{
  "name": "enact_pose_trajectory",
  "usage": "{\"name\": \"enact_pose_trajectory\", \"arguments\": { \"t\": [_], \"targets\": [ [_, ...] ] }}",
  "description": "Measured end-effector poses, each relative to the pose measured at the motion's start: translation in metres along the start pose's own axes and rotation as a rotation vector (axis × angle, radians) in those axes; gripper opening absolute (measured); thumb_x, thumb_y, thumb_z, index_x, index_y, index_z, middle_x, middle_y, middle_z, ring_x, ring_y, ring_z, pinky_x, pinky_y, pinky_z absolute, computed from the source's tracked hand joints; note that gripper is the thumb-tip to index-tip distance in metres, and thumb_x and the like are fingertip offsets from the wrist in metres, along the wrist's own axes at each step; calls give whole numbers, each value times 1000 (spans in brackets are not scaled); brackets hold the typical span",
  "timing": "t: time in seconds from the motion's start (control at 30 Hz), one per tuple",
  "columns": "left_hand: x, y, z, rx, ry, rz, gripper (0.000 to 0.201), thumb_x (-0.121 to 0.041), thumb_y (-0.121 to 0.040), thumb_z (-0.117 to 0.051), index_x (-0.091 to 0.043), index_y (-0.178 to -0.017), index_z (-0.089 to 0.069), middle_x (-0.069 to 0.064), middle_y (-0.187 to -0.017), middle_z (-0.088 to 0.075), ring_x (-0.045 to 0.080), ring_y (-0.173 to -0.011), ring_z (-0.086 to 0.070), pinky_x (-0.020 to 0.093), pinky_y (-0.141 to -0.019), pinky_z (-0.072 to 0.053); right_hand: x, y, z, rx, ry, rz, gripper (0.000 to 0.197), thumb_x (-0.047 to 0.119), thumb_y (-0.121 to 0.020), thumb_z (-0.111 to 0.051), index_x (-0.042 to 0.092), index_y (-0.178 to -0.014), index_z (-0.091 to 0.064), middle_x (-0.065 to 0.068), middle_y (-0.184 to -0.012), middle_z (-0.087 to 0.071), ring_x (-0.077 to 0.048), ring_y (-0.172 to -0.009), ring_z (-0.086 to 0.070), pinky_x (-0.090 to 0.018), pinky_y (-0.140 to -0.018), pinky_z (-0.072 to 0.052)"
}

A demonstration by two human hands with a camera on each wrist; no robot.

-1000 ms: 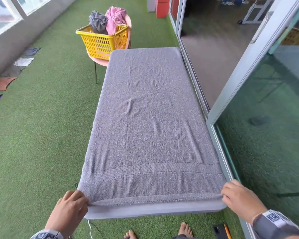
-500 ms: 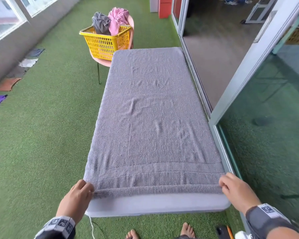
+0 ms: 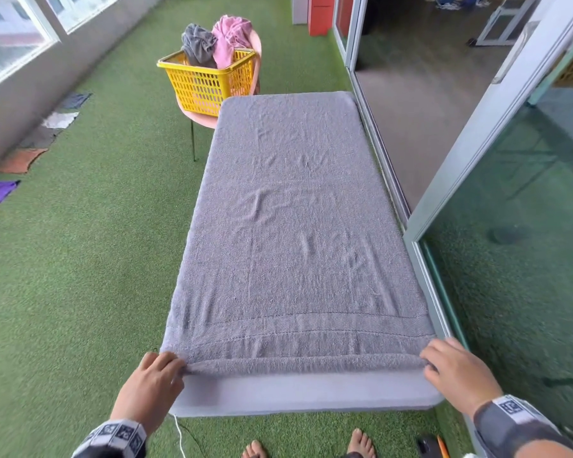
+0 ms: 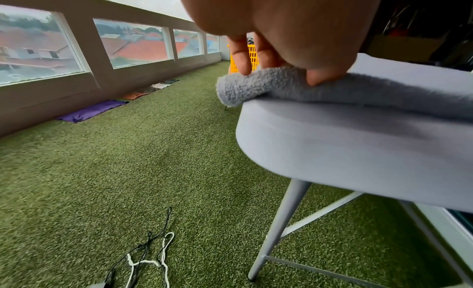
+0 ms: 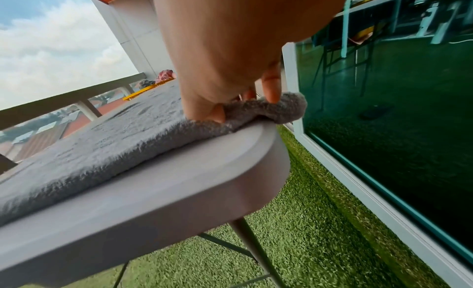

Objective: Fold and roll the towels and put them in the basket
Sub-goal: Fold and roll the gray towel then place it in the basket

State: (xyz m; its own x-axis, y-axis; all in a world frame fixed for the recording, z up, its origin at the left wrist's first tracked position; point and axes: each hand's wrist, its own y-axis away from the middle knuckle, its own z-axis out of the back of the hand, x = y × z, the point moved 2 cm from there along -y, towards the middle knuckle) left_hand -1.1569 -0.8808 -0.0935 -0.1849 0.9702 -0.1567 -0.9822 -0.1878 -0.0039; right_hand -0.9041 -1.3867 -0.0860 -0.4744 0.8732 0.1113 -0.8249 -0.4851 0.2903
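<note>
A large grey terry towel (image 3: 295, 226) lies spread flat along the whole length of a narrow grey tabletop (image 3: 305, 393), covering it nearly edge to edge. Its pile shows shallow creases around the middle, and a woven band with stitched lines runs across it close to the near end. The near hem is turned over into a thin first roll lying just inside the tabletop's near edge, leaving a bare strip of tabletop in front of it.

The left hand (image 3: 149, 388) pinches the roll at the near left corner, fingers on top and thumb pressed into the cloth; the left wrist view shows the rolled end poking slightly past the corner. The right hand (image 3: 457, 375) pinches the roll at the near right corner the same way, with the towel end bunched under its fingertips. Both hands are curled around the cloth.

Beyond the far left corner, a yellow basket (image 3: 209, 84) stands on a pink chair (image 3: 199, 119), with a dark grey towel (image 3: 197, 44) and a pink towel (image 3: 230, 38) heaped in it.

The floor is green artificial turf (image 3: 80, 259). Glass sliding doors (image 3: 510, 242) run along the tabletop's right edge. A low wall with windows lines the left, with several cloths (image 3: 20, 160) lying at its foot. Bare feet (image 3: 361, 442) show below the near edge.
</note>
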Motion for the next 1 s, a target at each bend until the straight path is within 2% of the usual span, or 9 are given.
{"name": "enact_pose_trajectory", "arguments": {
  "t": [0.07,0.17,0.3,0.53,0.6,0.67,0.77,0.87,1.0],
  "targets": [
    [5,2,-1,17,25,38,14,-37,-83,-61,-27,-86,-70,-16,-86,-57,7,-79,-39,29,-64,-51,0,2,1,33,11,34,15,31,-95,-54,40,-85,-49,21,-89,-45,-1,-95,-44,-27,-80,-49],
    [8,5,-1,37,6,50,20,-43,-83,-48,-32,-82,-66,-21,-85,-47,3,-81,-36,22,-64,-39,-1,3,7,49,-37,41,20,34,-99,-46,40,-80,-53,21,-90,-46,3,-95,-45,-23,-82,-46],
    [6,-6,6,34,4,122,9,-35,-81,-72,-33,-77,-63,-20,-82,-47,5,-79,-40,24,-64,-38,-2,-11,18,64,-144,-85,21,32,-93,-59,35,-73,-65,15,-87,-53,1,-75,-58,-26,-70,-52],
    [-2,-28,9,-18,58,275,28,-20,-68,-85,-27,-89,-67,-7,-88,-55,14,-81,-44,34,-65,-44,4,-26,18,-35,-141,-88,26,15,-89,-63,32,-75,-49,14,-81,-45,-4,-64,-52,-28,-60,-47],
    [-4,-28,7,-50,84,280,30,-13,-68,-84,-26,-88,-65,-6,-88,-55,12,-80,-38,33,-65,-44,4,-20,11,-62,-129,-53,20,12,-90,-61,29,-80,-58,16,-86,-47,-5,-71,-54,-29,-65,-50],
    [-4,-27,2,-48,84,256,31,-7,-66,-84,-25,-85,-66,-6,-87,-55,12,-78,-36,34,-64,-46,3,-13,3,-73,-99,-15,19,8,-88,-65,25,-94,-70,16,-97,-55,-8,-90,-58,-27,-79,-52],
    [-5,-22,-5,-11,73,171,37,-4,-66,-83,-24,-94,-70,-8,-93,-58,14,-79,-45,38,-71,-53,1,-3,-4,-118,-35,4,36,9,-71,-81,22,-105,-75,14,-101,-59,-9,-97,-56,-27,-82,-53],
    [-2,-12,-9,18,44,78,37,-24,-73,-65,-21,-110,-69,-8,-106,-60,16,-92,-51,40,-81,-55,3,-3,-4,-125,8,37,44,18,-59,-89,25,-101,-76,17,-97,-58,-8,-93,-55,-28,-75,-57],
    [4,-10,-8,4,7,39,42,-38,-79,-46,-22,-106,-73,-10,-103,-62,16,-90,-51,38,-78,-55,8,-11,1,-78,10,46,19,21,-71,-83,31,-81,-70,24,-85,-49,-3,-84,-51,-24,-67,-53]
  ]
}}
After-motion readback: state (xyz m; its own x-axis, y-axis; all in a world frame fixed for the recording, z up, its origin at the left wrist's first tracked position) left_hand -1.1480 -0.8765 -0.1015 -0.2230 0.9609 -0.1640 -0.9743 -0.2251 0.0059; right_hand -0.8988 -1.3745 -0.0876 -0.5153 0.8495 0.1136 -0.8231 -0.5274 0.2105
